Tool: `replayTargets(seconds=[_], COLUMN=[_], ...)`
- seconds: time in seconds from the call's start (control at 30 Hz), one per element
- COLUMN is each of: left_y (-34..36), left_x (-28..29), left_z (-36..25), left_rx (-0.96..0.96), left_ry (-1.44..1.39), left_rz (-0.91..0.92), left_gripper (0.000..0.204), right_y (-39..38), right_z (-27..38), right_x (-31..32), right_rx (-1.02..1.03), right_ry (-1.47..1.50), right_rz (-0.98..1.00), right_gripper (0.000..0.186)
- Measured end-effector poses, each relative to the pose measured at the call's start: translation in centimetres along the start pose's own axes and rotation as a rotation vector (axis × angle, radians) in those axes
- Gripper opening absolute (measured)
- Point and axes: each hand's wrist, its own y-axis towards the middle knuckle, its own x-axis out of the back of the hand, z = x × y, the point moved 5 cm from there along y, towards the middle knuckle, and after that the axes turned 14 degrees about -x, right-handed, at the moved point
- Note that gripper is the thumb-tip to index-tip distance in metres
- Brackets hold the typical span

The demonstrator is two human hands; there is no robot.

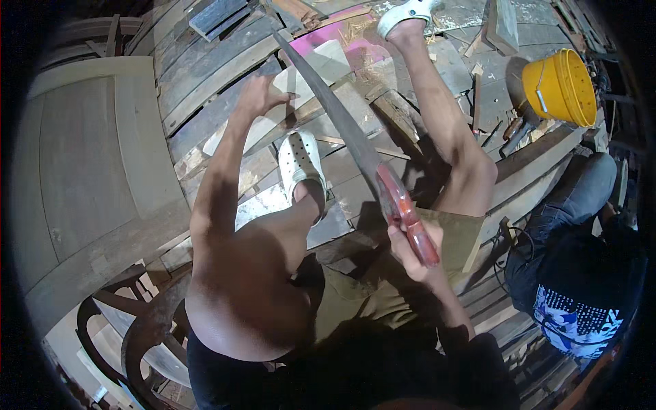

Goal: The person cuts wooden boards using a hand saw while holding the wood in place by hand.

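Right hand [406, 260] is wrapped round the handsaw [345, 126] mid-frame; left hand [257, 98], loosely spread, is by the pale board [331, 60], upper centre (can't tell if touching). I'd pin that before sawing.

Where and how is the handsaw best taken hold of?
I'd grip the handsaw by the rear part of its red handle, coming from the near, right-hand end, where the right hand holds it now. The handle forms that near end, while the long blade narrows away toward the far left, so that side seems best avoided.
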Motion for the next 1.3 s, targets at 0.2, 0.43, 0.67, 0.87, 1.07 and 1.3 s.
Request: replayTargets(seconds=[0.2, 0.43, 0.67, 0.87, 1.07, 1.3], left_y=[3.5, 4.8, 4.2, 5.2, 6.3, 7.3], left_x=[6.6, 8.1, 5.7, 4.6, 5.1, 2.1], left_z=[6.8, 9.3, 6.5, 8.0, 11.5, 10.2], left_rx=[0.176, 0.382, 0.378, 0.239, 0.129, 0.007], left_ry=[0.234, 0.523, 0.716, 0.670, 0.514, 0.360], left_rz=[-0.478, -0.811, -0.880, -0.873, -0.967, -0.988], left_gripper=[0.074, 0.088, 0.095, 0.113, 0.115, 0.115], right_y=[1.9, 2.9, 1.3, 2.7, 7.5, 3.4], right_z=[3.4, 5.7, 6.1, 7.0, 6.6, 7.0], right_x=[0.2, 0.8, -0.6, -1.4, -2.8, -1.2], right_rx=[0.101, -0.190, -0.341, -0.271, -0.277, -0.294], right_ry=[-0.083, 0.097, 0.213, 0.227, 0.248, 0.106], right_rz=[0.037, 0.148, 0.114, 0.093, 0.113, 0.095], right_gripper=[0.006, 0.015, 0.015, 0.016, 0.012, 0.012])
